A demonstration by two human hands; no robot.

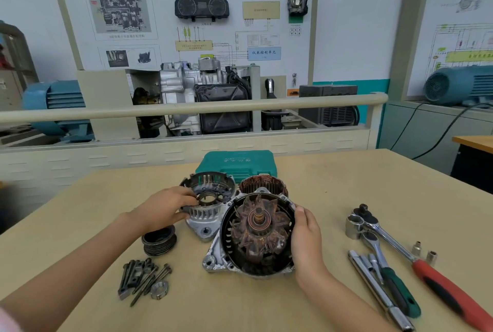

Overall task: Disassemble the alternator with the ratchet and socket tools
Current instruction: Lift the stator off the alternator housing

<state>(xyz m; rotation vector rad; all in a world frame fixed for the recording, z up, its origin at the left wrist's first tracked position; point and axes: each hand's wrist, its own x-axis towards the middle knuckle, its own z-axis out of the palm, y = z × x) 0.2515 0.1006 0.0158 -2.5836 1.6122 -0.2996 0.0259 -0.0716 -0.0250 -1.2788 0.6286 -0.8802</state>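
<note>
- Alternator front housing (221, 257) with its rusty rotor (260, 227) sits mid-table (333, 177) right in front of you, tilted so the rotor faces you
- Your right hand (306, 238) curls round the housing's right rim, thumb on the edge
- Your left hand (165, 209) grips the rear housing (208, 198) just left of it, fingers hooked over the rim
- The copper-wound stator (262, 185) stands behind, touching both halves, with the green tool case (237, 162) beyond
- The pulley (159, 241), bolts (144, 278) and nut (159, 289) lie near your left forearm
- The red-handled ratchet (416, 259), green-handled ratchet (386, 270), large socket (353, 226) and extension bar (378, 289) lie to your right
</note>
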